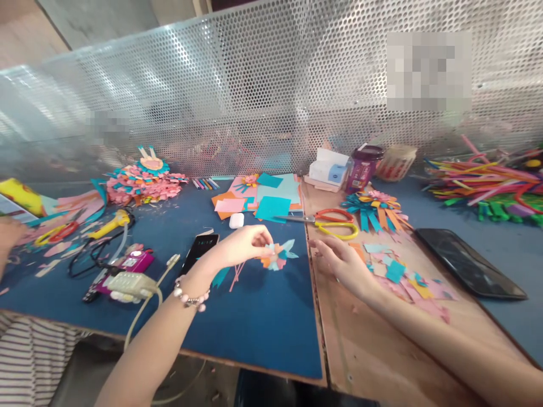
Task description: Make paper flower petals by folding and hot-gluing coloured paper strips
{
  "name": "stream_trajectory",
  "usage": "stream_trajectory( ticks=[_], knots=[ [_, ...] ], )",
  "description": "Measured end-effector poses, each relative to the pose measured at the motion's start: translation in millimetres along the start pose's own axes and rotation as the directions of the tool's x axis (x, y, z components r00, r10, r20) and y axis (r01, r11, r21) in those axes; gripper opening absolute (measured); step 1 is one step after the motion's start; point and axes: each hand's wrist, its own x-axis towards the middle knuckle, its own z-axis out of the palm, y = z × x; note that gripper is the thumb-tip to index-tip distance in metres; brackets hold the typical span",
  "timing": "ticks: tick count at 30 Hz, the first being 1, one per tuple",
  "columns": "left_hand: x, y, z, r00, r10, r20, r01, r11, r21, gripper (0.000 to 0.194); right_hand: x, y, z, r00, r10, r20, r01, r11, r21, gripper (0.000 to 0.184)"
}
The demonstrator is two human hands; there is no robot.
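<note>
My left hand (246, 244), with a bead bracelet at the wrist, pinches a small paper flower (276, 258) with orange, pink and blue petals above the blue table (263, 328). Pale blue pointed pieces stick out from the flower's right side. Some thin pink strips (236, 276) and a blue fringed piece (220, 277) lie below that hand. My right hand (339, 260) hovers over the wooden board (352, 333), fingers apart and holding nothing I can see. Just beyond it lie scissors (335, 220) with red and yellow handles. Paper scraps (396, 271) are beside my right wrist.
Coloured paper sheets (274, 208), a white case (236, 220) and a phone (201, 251) lie ahead. A power strip (131, 282) and glue gun (111, 223) are left, near another person's hand (11, 234). A dark tablet (470, 263) lies right. Perforated metal (263, 96) closes the back.
</note>
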Motion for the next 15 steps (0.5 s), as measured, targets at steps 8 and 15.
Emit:
stream_trajectory(
  ticks=[8,15],
  knots=[
    [-3,-9,8.0,0.999,0.042,0.026,-0.048,0.938,0.343,0.018,6,18,14,0.928,-0.371,0.02,0.36,0.885,-0.295,0.021],
    [20,-25,18.0,0.951,0.298,-0.085,-0.211,0.825,0.525,0.018,22,22,20,0.826,-0.534,0.18,0.548,0.685,-0.48,0.017]
  ],
)
